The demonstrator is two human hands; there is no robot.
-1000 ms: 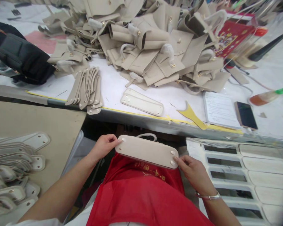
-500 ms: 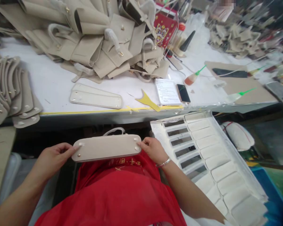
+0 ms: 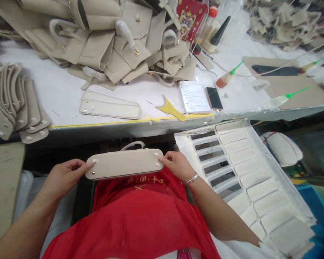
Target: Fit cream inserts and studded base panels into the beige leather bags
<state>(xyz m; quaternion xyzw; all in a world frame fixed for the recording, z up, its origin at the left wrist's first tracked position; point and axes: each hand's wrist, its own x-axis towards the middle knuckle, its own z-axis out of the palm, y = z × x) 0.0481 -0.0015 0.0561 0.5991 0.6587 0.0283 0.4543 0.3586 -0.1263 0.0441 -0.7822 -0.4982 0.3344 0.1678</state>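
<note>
A beige handbag [image 3: 125, 164] is held above my lap with its long, rounded base facing me. White bits cover several of its corner studs, and a bare metal stud shows at the lower left. Behind its upper edge rises a wrapped handle. My left hand [image 3: 62, 176] pinches the left end between thumb and fingers. At the opposite end, my right hand [image 3: 177, 166] grips the base beside two white-covered studs. On the table edge beyond lie two loose pale base panels [image 3: 109, 105]. The rest of the bag's body is hidden behind the base.
Beige bags [image 3: 97, 46] are heaped on the white table [image 3: 62, 104]. Studded panels [image 3: 16, 100] overlap at the left. A yellow piece [image 3: 170, 108], notebook [image 3: 193, 97], phone [image 3: 214, 98] and glue bottle [image 3: 224, 80] lie to the right. A white rack [image 3: 243, 154] with pale pieces stands beside my right arm.
The view has shifted slightly, so the table things sit higher in it. Both hands keep their hold on the bag, which is at nearly the same place and tilt.
</note>
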